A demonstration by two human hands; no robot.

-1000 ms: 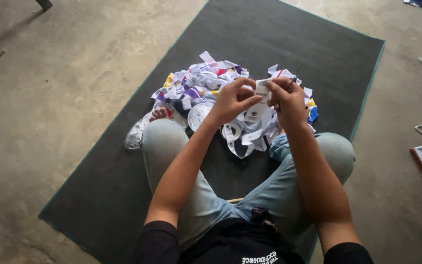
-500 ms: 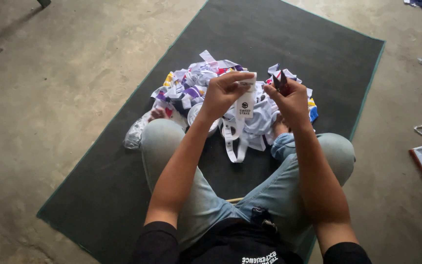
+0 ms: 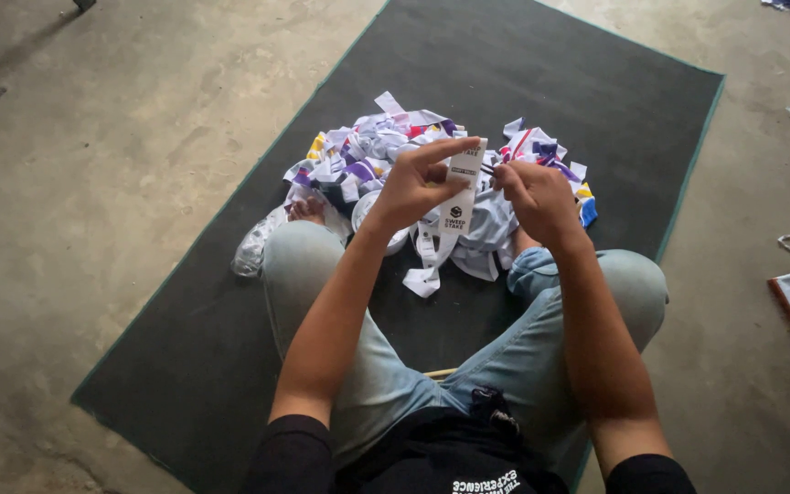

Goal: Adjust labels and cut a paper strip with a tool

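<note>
left hand point(image 3: 418, 187): I see it pinching a white paper tag point(image 3: 459, 187), held upright above the tag pile point(image 3: 386, 151)
right hand point(image 3: 537, 197): fingers closed on the tag's top edge
pile: on the dark green mat point(image 3: 523, 64), before my crossed legs

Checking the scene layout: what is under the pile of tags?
The pile of tags lies on a dark green mat over concrete floor. Whatever sits beneath the pile's middle is covered.

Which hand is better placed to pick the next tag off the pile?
Probably the right hand: it pinches only a thin string end, just above the pile. The left hand is busy, its fingers closed around the white tag held upright.
</note>
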